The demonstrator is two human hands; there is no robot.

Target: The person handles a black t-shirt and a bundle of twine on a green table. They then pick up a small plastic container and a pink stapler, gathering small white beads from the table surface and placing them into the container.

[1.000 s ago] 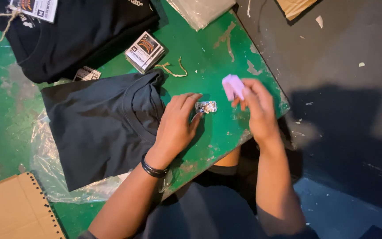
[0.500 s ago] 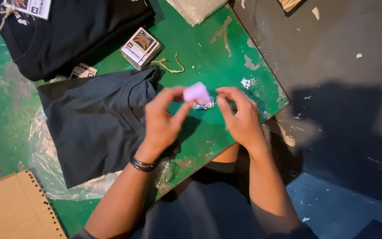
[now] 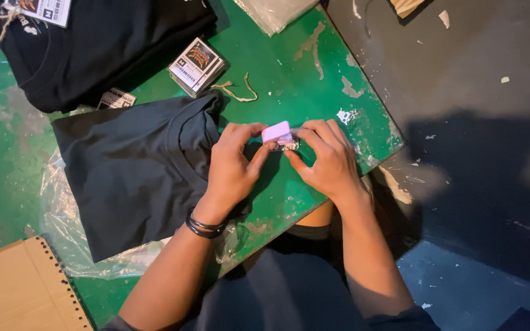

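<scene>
Both hands meet over the green counter (image 3: 314,73), near its edge toward the person. The left hand (image 3: 231,168) has its grip grasping a small pale pink block (image 3: 276,132), thumb and forefinger pinched on the block's 9 o'clock end. The right hand (image 3: 328,159) has its grip closed on the same block from 3 o'clock, its fingertips also touching a small shiny bit (image 3: 288,145) just under the block; what that bit is cannot be told. The block sits between the two hands, just above the counter, at 3 o'clock from a folded dark grey shirt (image 3: 133,171). The shirt lies flat on a clear plastic sheet (image 3: 62,239), its collar toward the hands, and the left hand's heel rests over its edge. Black bands (image 3: 202,225) ring the left wrist. At 11 o'clock from the hands lies a stack of printed cards (image 3: 196,64), with loose twine (image 3: 235,91) just beside it. At 10 o'clock, a black garment (image 3: 105,43) carries a hang tag (image 3: 45,9). A brown spiral-bound pad (image 3: 23,288) lies at 8 o'clock.
</scene>
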